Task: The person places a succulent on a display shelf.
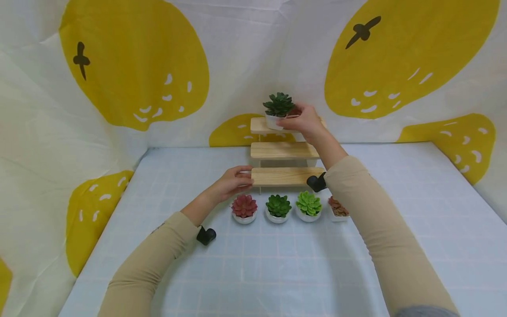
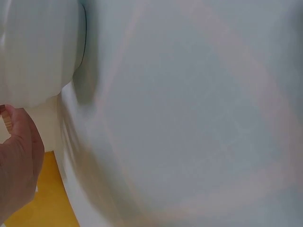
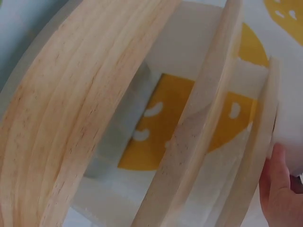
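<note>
Sleeve overlaps brown succulent | right hand partly covers held pot

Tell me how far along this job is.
Looks done: the wooden stand is up. In hand: the right hand holds a dark green plant at the top shelf; the left hand grips the bottom shelf. Apparently left: red plant, green plant, lime-green plant and brown plant on the table.

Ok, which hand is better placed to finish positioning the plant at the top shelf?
Right, probably: the right hand holds the plant by its pot at the top shelf, while the left hand is down gripping the bottom shelf.
</note>
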{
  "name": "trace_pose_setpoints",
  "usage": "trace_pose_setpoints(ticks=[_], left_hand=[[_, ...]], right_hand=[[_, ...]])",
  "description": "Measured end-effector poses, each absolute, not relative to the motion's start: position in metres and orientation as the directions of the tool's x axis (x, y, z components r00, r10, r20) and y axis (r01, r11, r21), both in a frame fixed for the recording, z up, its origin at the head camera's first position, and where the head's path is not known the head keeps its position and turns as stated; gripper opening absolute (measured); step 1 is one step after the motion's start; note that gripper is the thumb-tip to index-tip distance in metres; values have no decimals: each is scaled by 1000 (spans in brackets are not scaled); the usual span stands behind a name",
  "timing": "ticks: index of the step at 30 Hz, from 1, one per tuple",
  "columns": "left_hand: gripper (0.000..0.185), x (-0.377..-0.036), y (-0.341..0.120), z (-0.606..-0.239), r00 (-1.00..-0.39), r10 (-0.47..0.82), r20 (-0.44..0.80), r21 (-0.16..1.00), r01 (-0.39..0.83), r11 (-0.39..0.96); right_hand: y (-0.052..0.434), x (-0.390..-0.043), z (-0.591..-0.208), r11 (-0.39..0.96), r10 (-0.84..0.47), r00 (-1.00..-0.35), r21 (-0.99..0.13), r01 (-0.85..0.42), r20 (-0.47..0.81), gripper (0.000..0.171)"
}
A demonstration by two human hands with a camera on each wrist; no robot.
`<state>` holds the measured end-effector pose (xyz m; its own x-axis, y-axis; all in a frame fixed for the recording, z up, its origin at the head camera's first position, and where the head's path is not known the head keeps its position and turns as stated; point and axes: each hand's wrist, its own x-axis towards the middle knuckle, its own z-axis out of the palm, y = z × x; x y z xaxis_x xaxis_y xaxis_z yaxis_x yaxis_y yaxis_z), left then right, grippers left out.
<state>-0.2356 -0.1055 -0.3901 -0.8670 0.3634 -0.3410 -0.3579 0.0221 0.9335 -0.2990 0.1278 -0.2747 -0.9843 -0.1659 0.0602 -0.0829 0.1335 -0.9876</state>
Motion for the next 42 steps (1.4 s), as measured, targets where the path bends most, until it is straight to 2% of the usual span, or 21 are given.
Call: trace_pose_setpoints(ticks=[9,24,27,31,34,42], left_hand=[[51,-234,-106,-390,-875,349,-335,935,-354,10],[51,-233,-104,-389,-876,338,-345,930,-368,-3],[51,-233,-104,-389,-874,338,-349,929,-370,2],[51,-233,-104,-389,-874,336,-352,928,-372,4],[51,-233,-104,-388,-874,332,-355,927,-375,4],[51,-233,-103,-389,-875,331,-353,928,-373,3]], right_hand=[[118,-299,-278,99,-161,-983,-989,-109,92,49],[120,-304,-285,99,-156,-986,-992,-75,59,31],[122,-304,-284,127,-154,-987,-990,-62,43,36],[126,-300,-279,139,-152,-988,-990,-37,16,61],[133,-296,-275,126,-164,-987,-992,-23,2,72],[152,-282,-268,115,-173,-985,-993,-20,-1,64]])
